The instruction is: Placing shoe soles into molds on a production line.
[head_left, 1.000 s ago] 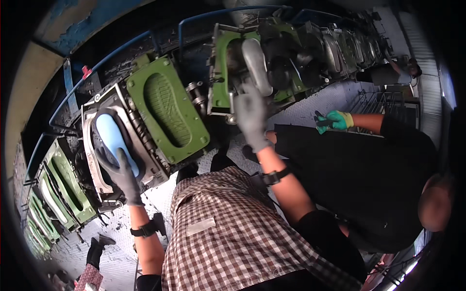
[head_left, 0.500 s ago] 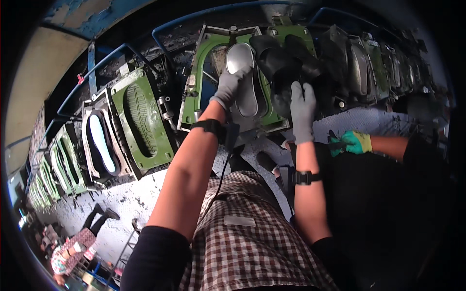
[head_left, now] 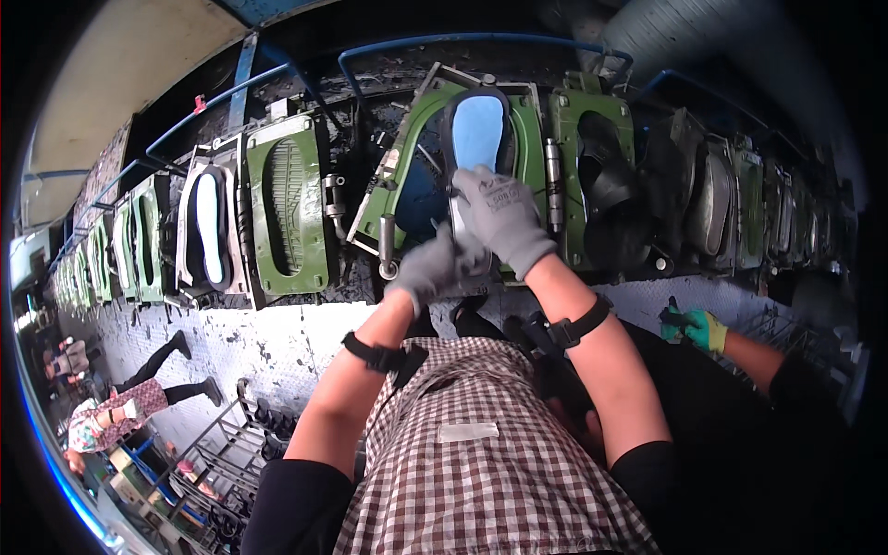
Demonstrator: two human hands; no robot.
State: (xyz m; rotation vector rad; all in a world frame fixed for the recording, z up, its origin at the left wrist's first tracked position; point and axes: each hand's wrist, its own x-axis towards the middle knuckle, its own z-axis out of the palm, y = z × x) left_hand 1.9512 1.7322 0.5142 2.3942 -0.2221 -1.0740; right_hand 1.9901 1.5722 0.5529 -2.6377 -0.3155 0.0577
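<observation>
A black shoe upper with a light blue bottom (head_left: 478, 129) covers the far part of a silver metal last (head_left: 459, 222) in an open green mould (head_left: 527, 129) in front of me. My right hand (head_left: 504, 217), in a grey glove, is closed over the near edge of the upper, fingers pressed on it. Close beside it, at the near end of the last, is my left hand (head_left: 433, 268), also grey-gloved. Its fingers are smeared by motion, and what they touch is hidden.
Several green moulds (head_left: 287, 208) line both sides. In one on the left lies a pale blue, black-edged piece (head_left: 211, 227). Black shoe pieces (head_left: 610, 190) hang at the right. A co-worker's green-gloved hand (head_left: 698, 330) is at right. Blue rails (head_left: 462, 38) run behind.
The upper now covers the far part of the previously bare last. My right hand has moved left from the black pieces to the last; my left hand has come down toward its near end.
</observation>
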